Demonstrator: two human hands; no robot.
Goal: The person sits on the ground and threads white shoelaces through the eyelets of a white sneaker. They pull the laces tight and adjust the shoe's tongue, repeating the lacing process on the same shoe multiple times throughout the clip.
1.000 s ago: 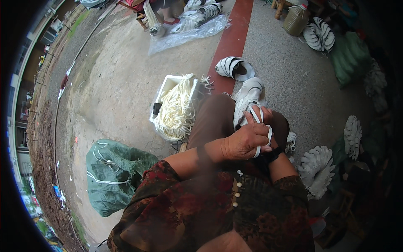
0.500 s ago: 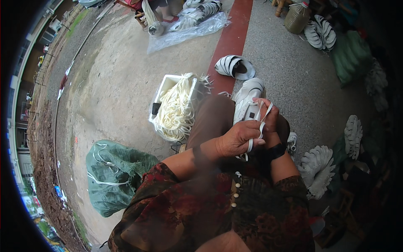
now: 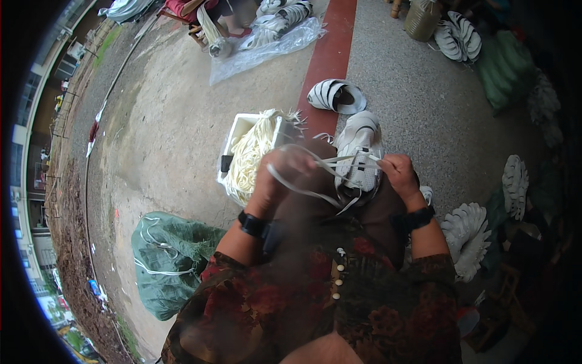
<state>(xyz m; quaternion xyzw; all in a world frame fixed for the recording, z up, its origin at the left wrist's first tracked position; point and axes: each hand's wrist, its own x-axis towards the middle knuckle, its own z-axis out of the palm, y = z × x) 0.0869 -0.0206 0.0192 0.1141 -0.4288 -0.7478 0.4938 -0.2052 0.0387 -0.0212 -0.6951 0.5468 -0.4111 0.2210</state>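
Note:
A white sneaker (image 3: 357, 134) rests on my lap between my knees, toe pointing away from me. White shoelace (image 3: 306, 193) runs through its eyelets. My right hand (image 3: 400, 173), fingers closed, grips a lace end just right of the shoe's tongue. Left of the shoe, my left hand (image 3: 284, 173) is smeared by motion, but the lace stretches from the shoe into its fingers and a loose loop hangs below. The lace spans between both hands across the top of the shoe.
Beyond my left hand stands a white foam box (image 3: 244, 125) heaped with cream laces (image 3: 245, 162). A green sack (image 3: 163, 267) lies at left. Past the sneaker is a striped shoe upper (image 3: 332, 96). Stacked white uppers (image 3: 465, 239) sit at right. Someone sits at the far left.
My hands, close together over the shoe before, have moved apart. The left swung out left with the lace and the right shifted slightly right, drawing lace across the shoe.

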